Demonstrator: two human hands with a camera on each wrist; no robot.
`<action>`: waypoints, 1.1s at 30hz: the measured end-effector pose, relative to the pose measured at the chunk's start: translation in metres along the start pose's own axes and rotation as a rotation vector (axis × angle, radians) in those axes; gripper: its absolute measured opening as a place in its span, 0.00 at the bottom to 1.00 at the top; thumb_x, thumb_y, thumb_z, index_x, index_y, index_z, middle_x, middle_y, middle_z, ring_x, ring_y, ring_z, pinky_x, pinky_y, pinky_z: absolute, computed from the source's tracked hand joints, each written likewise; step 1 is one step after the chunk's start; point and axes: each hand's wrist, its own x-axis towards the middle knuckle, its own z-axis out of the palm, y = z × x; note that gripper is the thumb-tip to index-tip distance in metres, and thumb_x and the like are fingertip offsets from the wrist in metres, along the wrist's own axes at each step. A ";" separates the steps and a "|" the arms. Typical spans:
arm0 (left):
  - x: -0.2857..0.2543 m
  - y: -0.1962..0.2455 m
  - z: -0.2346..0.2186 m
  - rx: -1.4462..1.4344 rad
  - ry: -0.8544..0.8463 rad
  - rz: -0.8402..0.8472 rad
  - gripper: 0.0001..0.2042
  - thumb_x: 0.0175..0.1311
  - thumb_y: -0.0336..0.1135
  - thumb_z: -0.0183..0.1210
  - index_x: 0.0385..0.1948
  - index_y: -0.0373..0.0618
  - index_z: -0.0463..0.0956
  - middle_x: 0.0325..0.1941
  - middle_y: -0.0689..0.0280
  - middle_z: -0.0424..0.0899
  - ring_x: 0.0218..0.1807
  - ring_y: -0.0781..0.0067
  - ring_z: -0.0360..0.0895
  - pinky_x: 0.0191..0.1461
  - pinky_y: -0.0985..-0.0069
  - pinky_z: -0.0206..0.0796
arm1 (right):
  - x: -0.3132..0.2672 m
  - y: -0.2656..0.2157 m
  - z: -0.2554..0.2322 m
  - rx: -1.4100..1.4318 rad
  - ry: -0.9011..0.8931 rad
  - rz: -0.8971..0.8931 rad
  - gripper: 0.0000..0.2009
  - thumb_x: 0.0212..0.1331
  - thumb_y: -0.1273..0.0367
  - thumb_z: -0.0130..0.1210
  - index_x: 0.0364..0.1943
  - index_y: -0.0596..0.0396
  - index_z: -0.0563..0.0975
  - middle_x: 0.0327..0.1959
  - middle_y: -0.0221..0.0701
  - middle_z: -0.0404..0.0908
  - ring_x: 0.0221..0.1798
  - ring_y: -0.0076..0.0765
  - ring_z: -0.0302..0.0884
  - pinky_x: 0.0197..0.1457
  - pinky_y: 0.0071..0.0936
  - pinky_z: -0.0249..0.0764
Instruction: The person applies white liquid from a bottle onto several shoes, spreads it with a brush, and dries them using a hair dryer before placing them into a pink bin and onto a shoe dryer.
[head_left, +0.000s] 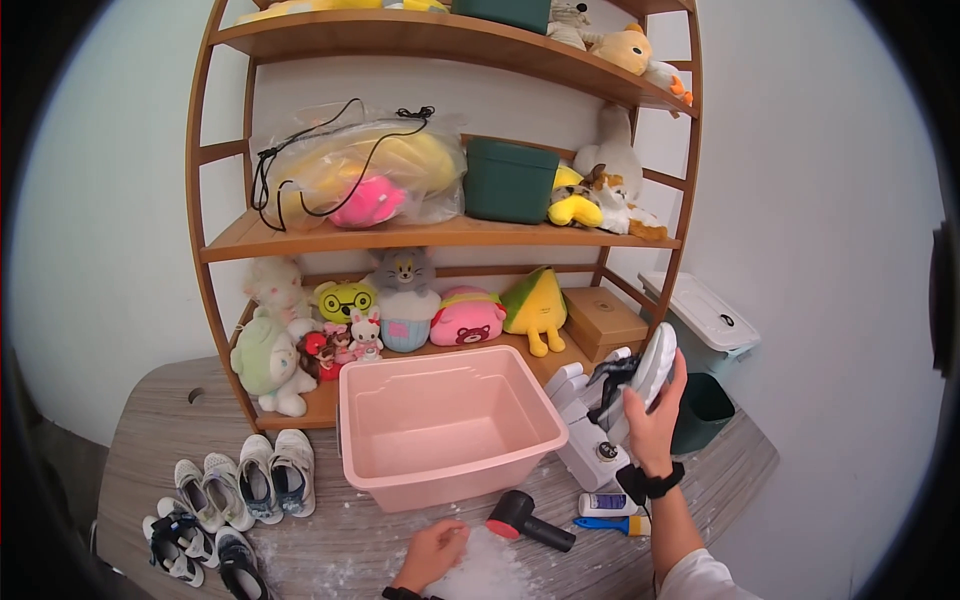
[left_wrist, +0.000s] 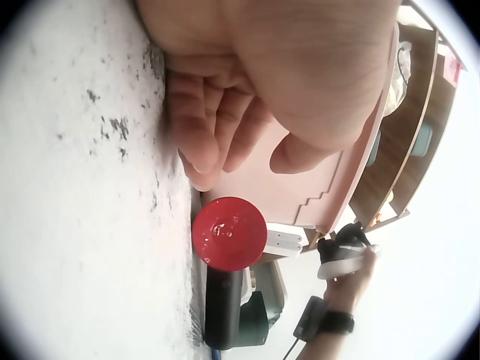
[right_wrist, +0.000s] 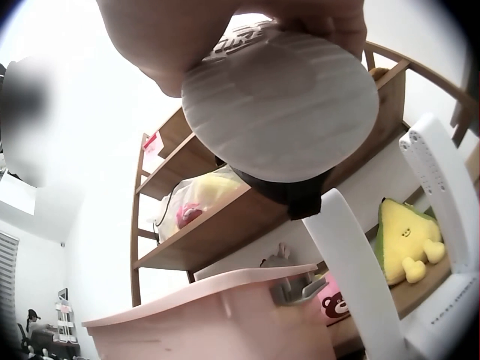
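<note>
My right hand (head_left: pixel 655 425) grips a shoe (head_left: pixel 655 368) with a white sole and black upper, raised over the right side of the table. In the right wrist view the shoe's pale ridged sole (right_wrist: pixel 281 105) fills the upper middle. Beside it stands a white device with upright arms (head_left: pixel 590 440), probably a shoe dryer. My left hand (head_left: pixel 432 553) holds nothing; its fingers are loosely bent, low over a patch of white foam (head_left: pixel 488 570). A black handheld tool (head_left: pixel 545 530) with a round red face (left_wrist: pixel 229 234) lies just right of it.
A pink bin (head_left: pixel 450 475) stands mid-table before a wooden shelf (head_left: pixel 440 238) of plush toys. Several shoes (head_left: pixel 258 480) sit at the left. A white bottle (head_left: pixel 607 504), a blue-handled brush (head_left: pixel 600 523) and a dark green container (head_left: pixel 703 412) are at the right.
</note>
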 end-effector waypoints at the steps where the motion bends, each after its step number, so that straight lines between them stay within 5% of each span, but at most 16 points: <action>1: 0.000 -0.001 0.000 0.001 0.003 0.000 0.10 0.75 0.32 0.59 0.50 0.36 0.81 0.30 0.64 0.85 0.27 0.81 0.79 0.31 0.80 0.74 | 0.006 0.001 0.005 0.003 -0.002 0.000 0.49 0.55 0.70 0.66 0.79 0.57 0.48 0.65 0.50 0.72 0.63 0.43 0.75 0.69 0.38 0.70; 7: 0.003 -0.005 -0.001 0.029 0.031 -0.005 0.12 0.71 0.37 0.65 0.47 0.39 0.83 0.26 0.67 0.85 0.25 0.81 0.81 0.29 0.79 0.72 | 0.031 0.003 0.038 -0.317 -0.110 -0.027 0.50 0.54 0.60 0.69 0.77 0.63 0.51 0.60 0.60 0.76 0.62 0.60 0.78 0.64 0.42 0.74; 10: 0.001 0.000 -0.001 0.081 0.002 -0.034 0.11 0.74 0.32 0.60 0.50 0.36 0.81 0.30 0.64 0.85 0.28 0.81 0.80 0.32 0.81 0.74 | 0.035 0.012 0.052 -0.508 -0.160 -0.086 0.51 0.53 0.58 0.70 0.76 0.65 0.51 0.59 0.62 0.76 0.61 0.65 0.78 0.62 0.47 0.75; 22: 0.003 -0.011 -0.001 0.101 0.027 0.042 0.11 0.71 0.37 0.64 0.46 0.40 0.84 0.23 0.64 0.85 0.24 0.80 0.81 0.30 0.78 0.73 | 0.006 0.068 0.064 -0.366 -0.147 -0.043 0.50 0.54 0.61 0.69 0.77 0.63 0.50 0.63 0.62 0.74 0.64 0.68 0.75 0.65 0.48 0.73; 24: 0.002 -0.004 -0.001 0.139 -0.010 -0.001 0.09 0.73 0.29 0.59 0.49 0.36 0.81 0.30 0.64 0.85 0.28 0.81 0.80 0.33 0.80 0.75 | 0.003 0.071 0.067 -0.323 -0.125 -0.072 0.50 0.54 0.62 0.68 0.77 0.63 0.50 0.65 0.62 0.72 0.66 0.68 0.74 0.66 0.47 0.72; 33: 0.000 0.002 0.000 0.173 -0.002 0.015 0.09 0.73 0.28 0.59 0.49 0.36 0.81 0.30 0.65 0.85 0.27 0.81 0.80 0.32 0.80 0.75 | -0.007 0.080 0.074 -0.374 -0.064 -0.112 0.52 0.53 0.62 0.70 0.78 0.63 0.48 0.69 0.62 0.67 0.67 0.68 0.73 0.68 0.47 0.71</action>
